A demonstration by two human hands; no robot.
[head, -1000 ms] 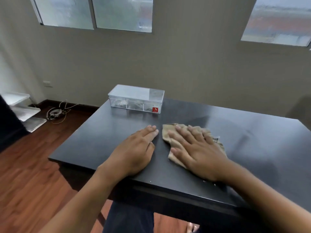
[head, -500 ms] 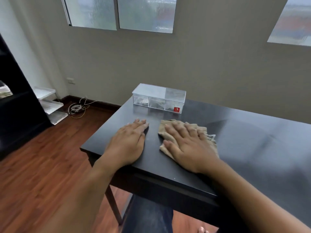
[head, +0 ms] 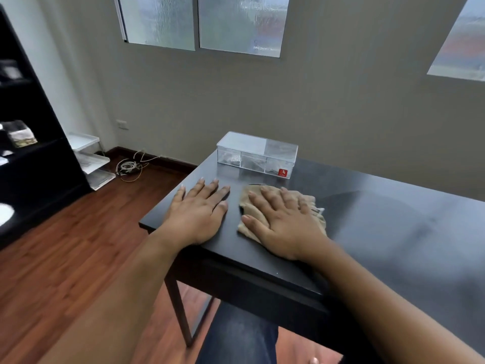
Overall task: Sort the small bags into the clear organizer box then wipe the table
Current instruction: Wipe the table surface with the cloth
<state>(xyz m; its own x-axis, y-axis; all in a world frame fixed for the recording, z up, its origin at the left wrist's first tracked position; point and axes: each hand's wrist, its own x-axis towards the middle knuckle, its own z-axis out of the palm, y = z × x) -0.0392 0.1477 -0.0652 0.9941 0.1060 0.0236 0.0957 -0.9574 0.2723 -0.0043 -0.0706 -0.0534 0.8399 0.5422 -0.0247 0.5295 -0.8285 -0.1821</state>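
A clear organizer box [head: 257,154] with its lid on stands at the far left corner of the black table [head: 388,232]; small bags show faintly inside its compartments. A beige cloth [head: 249,206] lies flat on the table in front of the box. My right hand [head: 283,222] presses down on the cloth with fingers spread, covering most of it. My left hand [head: 199,214] rests flat on the bare tabletop just left of the cloth, near the table's left edge, holding nothing.
The table's left and near edges drop to a wooden floor [head: 65,258]. A black shelf unit [head: 29,143] stands at the far left, with white trays [head: 90,161] and a coil of cables [head: 130,166] by the wall.
Both hands and the cloth have slid left toward the table's left edge and a little closer to the box. My view has turned left, bringing the black shelf into sight.
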